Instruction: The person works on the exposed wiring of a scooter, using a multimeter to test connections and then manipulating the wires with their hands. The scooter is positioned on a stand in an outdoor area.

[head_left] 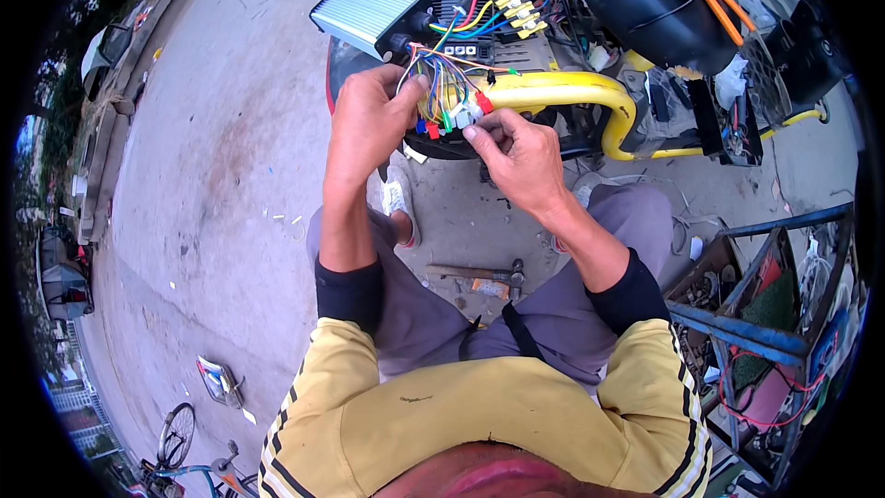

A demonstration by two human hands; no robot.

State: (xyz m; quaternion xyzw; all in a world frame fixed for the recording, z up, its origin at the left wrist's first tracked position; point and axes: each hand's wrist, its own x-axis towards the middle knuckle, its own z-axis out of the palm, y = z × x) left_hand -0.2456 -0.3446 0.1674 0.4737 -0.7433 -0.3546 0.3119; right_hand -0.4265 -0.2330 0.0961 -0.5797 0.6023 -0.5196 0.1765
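A silver finned controller box [369, 11] lies tilted on the vehicle's rear deck. From its dark end spills a bundle of thin coloured wires [444, 74], tipped with small red, blue, green and white plugs. My left hand [376, 111] is closed, thumb and fingers pinching some of these wires just below the box. Beside it, my right hand [521, 155] pinches a whitish plug connector [467, 117] at the bundle's lower end. Next to that plug sits a red plug [484, 102]. Thicker red, yellow, blue and green cables run to a yellow terminal block [516, 4].
A bent yellow tube frame [590, 92] passes right behind my right hand. Orange-handled pliers [722, 11] rest by a black rounded cover [636, 0]. On the ground between my feet lies a hammer [479, 273]. A cluttered blue metal rack [747, 332] stands at right.
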